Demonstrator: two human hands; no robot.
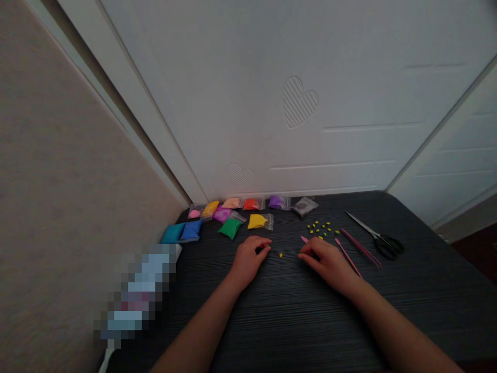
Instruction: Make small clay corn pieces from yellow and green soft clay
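A tiny yellow clay ball (281,255) lies on the dark table between my two hands. To its left, my left hand (248,260) rests with thumb and fingertips a little apart, holding nothing. On the other side, my right hand (326,260) has thumb and fingers drawn together in a pinch; whatever is between the tips is too small to make out. Just beyond it are several small yellow-and-green clay pieces (317,226). A pink tool tip (304,239) shows behind the right fingers, and a pink modelling tool (348,257) lies beside that hand.
Pink tweezers (361,248) and black-handled scissors (378,238) lie to the right. Bags of yellow clay (257,221), green clay (230,228), blue clay (191,230) and other colours line the back and left. A white panel (248,103) stands behind the table.
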